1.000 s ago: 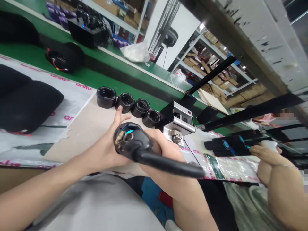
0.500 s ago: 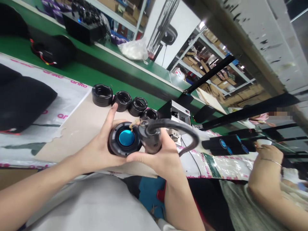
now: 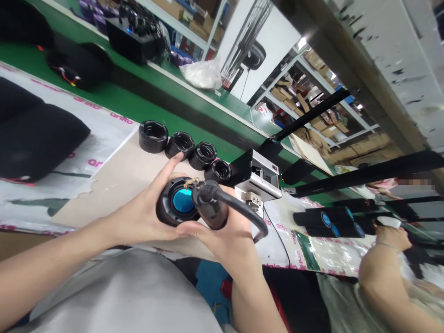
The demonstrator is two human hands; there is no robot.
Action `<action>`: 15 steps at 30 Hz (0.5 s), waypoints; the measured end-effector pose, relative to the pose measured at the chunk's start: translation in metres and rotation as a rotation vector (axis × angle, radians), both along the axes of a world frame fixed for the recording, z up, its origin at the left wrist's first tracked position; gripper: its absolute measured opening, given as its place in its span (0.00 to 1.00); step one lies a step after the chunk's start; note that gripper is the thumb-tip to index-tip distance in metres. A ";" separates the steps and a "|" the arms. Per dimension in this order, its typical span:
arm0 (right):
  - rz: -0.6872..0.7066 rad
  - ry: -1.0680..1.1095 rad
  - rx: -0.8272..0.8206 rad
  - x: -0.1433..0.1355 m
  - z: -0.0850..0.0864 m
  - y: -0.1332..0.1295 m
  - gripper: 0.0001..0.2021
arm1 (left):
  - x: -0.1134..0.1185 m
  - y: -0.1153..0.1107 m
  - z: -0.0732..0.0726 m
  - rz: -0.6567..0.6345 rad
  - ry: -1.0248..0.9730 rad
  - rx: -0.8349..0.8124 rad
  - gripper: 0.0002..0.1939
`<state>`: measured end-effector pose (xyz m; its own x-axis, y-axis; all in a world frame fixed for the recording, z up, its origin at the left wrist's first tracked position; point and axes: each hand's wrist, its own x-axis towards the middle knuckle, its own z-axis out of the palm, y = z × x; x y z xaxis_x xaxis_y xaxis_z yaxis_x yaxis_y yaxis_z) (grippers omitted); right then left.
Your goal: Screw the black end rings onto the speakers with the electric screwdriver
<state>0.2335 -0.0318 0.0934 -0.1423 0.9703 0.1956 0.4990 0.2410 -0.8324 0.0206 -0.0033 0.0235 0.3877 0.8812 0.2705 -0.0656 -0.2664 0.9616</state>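
Note:
My left hand (image 3: pixel 147 217) grips a round black speaker (image 3: pixel 169 203) with a shiny blue centre, thumb and fingers spread around its rim. Held in my right hand (image 3: pixel 229 236) is a dark, corded electric screwdriver (image 3: pixel 213 210), upright over the speaker's right side. Its thick black cable (image 3: pixel 243 210) curves away to the right, and a frayed yellowish string hangs at its top. The screwdriver's tip is hidden from this angle. Just beyond my left index finger stand several black ring-shaped housings (image 3: pixel 179 144) in a row.
A silver-and-black machine (image 3: pixel 263 173) stands right of the rings. Black cloth-like pieces (image 3: pixel 41 138) lie at left on printed sheeting. Further right are several black cylinders with blue ends (image 3: pixel 326 219), beside a co-worker's arm (image 3: pixel 385 273). Behind runs a green bench (image 3: pixel 132 104).
The screwdriver has tilted more upright and shifted slightly left over the speaker, its cable swinging lower. The view has shifted a little; the co-worker's hand has moved slightly.

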 end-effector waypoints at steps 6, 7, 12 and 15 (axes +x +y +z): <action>-0.006 -0.024 0.070 0.001 -0.001 0.000 0.37 | 0.001 0.001 -0.004 -0.024 -0.033 0.001 0.71; 0.001 -0.037 0.061 0.001 -0.002 0.000 0.37 | 0.001 0.001 -0.004 -0.029 -0.034 0.003 0.70; -0.012 -0.100 0.016 0.001 -0.006 -0.006 0.37 | -0.001 0.001 -0.009 -0.003 -0.001 0.057 0.69; -0.014 -0.101 0.066 0.002 -0.009 -0.011 0.36 | -0.001 -0.002 -0.011 0.019 0.034 0.049 0.70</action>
<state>0.2352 -0.0424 0.0842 -0.1513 0.9578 0.2445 0.5830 0.2862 -0.7604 0.0195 -0.0052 0.0122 0.3804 0.8746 0.3008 -0.0279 -0.3143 0.9489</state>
